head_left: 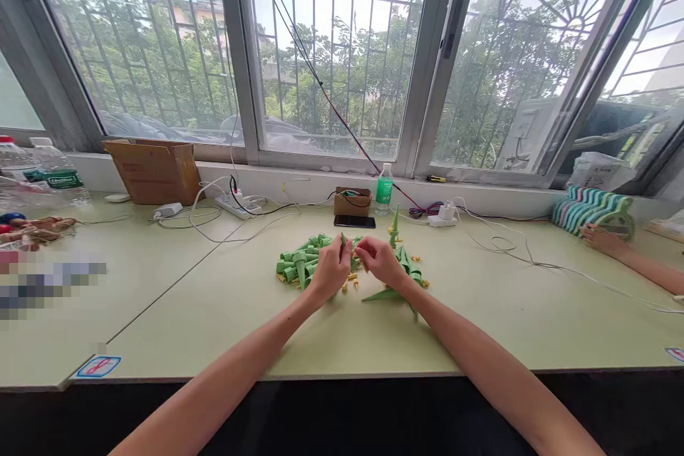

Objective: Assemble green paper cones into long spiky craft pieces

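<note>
My left hand (pixel 332 269) is closed around a slim green cone-shaped piece (pixel 343 240) whose tip sticks up above the fingers. My right hand (pixel 380 260) is pinched just beside it, fingers together on something too small to make out. Both hands hover over a heap of green cone pieces (pixel 299 261) on the pale green table (pixel 224 313). Small yellow bits (pixel 351 278) lie scattered under the hands. To the right lie joined green leafy pieces (pixel 409 267), and one green stem (pixel 394 226) stands upright behind them.
Behind the heap are a black phone (pixel 355 221), a small brown box (pixel 353 201) and a green-labelled bottle (pixel 383 189). A power strip (pixel 240 206) with cables and a cardboard box (pixel 156 171) sit at the left. Another person's hand (pixel 603 239) rests at the far right by a striped object (pixel 588 209).
</note>
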A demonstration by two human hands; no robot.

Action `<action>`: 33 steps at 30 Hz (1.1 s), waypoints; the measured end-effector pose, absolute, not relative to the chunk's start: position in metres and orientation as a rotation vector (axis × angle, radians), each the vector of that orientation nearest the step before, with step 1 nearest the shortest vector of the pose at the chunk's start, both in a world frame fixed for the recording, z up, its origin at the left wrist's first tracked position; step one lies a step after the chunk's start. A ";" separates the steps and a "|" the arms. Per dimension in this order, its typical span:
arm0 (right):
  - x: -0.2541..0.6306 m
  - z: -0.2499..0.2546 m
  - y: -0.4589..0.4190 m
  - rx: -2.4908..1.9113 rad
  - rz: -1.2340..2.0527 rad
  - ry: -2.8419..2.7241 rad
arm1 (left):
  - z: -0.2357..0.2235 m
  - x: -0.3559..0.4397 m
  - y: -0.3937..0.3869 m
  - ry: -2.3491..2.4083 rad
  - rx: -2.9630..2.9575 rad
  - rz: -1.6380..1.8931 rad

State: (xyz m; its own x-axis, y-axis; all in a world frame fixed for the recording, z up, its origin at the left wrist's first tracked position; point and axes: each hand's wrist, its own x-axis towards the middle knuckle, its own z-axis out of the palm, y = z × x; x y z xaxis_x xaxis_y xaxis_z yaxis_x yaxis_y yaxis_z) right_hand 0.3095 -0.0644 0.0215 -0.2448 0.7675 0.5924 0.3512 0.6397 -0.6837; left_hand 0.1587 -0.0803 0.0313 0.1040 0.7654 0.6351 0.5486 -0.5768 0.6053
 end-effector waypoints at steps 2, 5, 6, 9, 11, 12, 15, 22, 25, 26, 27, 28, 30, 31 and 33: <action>0.309 0.022 -0.065 -0.890 0.541 -1.841 | 0.031 0.158 -0.082 1.287 2.220 1.466; 0.310 0.021 -0.064 -0.880 0.590 -1.831 | 0.031 0.158 -0.083 1.247 2.302 1.455; 0.310 0.021 -0.063 -0.877 0.600 -1.828 | 0.031 0.158 -0.083 1.240 2.319 1.451; 0.310 0.021 -0.063 -0.884 0.596 -1.827 | 0.030 0.158 -0.083 1.238 2.332 1.441; 0.310 0.021 -0.064 -0.905 0.553 -1.836 | 0.030 0.158 -0.083 1.250 2.311 1.443; 0.310 0.021 -0.064 -0.917 0.521 -1.845 | 0.031 0.158 -0.083 1.260 2.294 1.448; 0.308 0.021 -0.065 -0.922 0.397 -1.867 | 0.033 0.159 -0.082 1.314 2.214 1.476; 0.306 0.021 -0.068 -0.876 0.341 -1.878 | 0.036 0.157 -0.081 1.366 1.966 1.601; 0.307 0.020 -0.068 -0.845 0.352 -1.900 | 0.036 0.157 -0.080 1.365 1.890 1.621; 0.308 0.020 -0.067 -0.834 0.358 -1.906 | 0.036 0.157 -0.079 1.364 1.876 1.622; 0.308 0.019 -0.067 -0.827 0.364 -1.910 | 0.036 0.157 -0.079 1.363 1.868 1.618; 0.308 0.019 -0.066 -0.825 0.366 -1.913 | 0.036 0.157 -0.079 1.361 1.864 1.610; 0.308 0.019 -0.066 -0.827 0.364 -1.913 | 0.036 0.158 -0.080 1.352 1.865 1.593; 0.308 0.019 -0.065 -0.832 0.358 -1.911 | 0.037 0.158 -0.081 1.345 1.869 1.583; 0.308 0.020 -0.065 -0.851 0.340 -1.903 | 0.037 0.158 -0.082 1.333 1.883 1.563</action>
